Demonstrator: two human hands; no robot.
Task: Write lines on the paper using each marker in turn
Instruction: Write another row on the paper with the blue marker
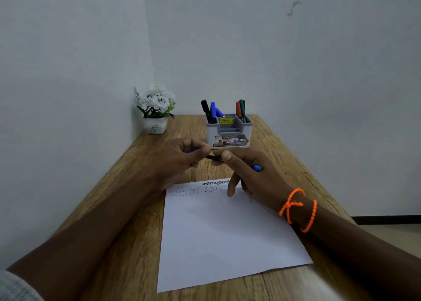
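A white sheet of paper (223, 237) lies on the wooden table with several zigzag lines near its far edge. Above that edge my right hand (248, 171) grips a blue marker (257, 167), whose dark body points left toward my left hand (182, 157). My left hand pinches the marker's blue cap (191, 151), mostly hidden by the fingers. Cap and marker meet between the two hands; whether they are joined I cannot tell. Behind them a grey organiser (229, 130) holds black and blue markers (211, 111) on its left and red and green markers (240, 109) on its right.
A small white pot of white flowers (156, 109) stands in the table's far left corner against the wall. The wooden table (127, 209) is narrow, with walls at the left and back. Its right edge drops to the floor.
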